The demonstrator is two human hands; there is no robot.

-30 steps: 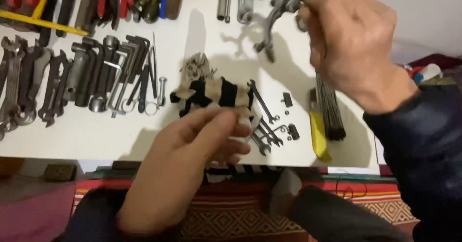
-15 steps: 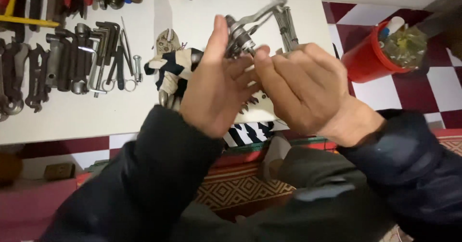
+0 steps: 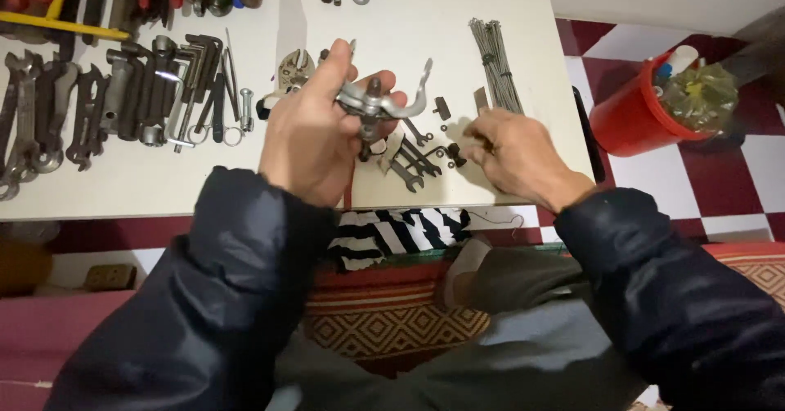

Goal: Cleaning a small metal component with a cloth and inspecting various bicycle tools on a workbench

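Left fingers grasping metal brake caliper, right fingers on small parts, white table, checkered floor

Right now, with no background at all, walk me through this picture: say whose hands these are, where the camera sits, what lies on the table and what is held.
One camera, worn on the person's head, looks down at their own two bare hands. The left hand holds up a curved metal part. The right hand rests on the white table beside small spanners. Rows of wrenches lie to the left, a bundle of thin metal rods to the right. A red bucket stands on the floor.
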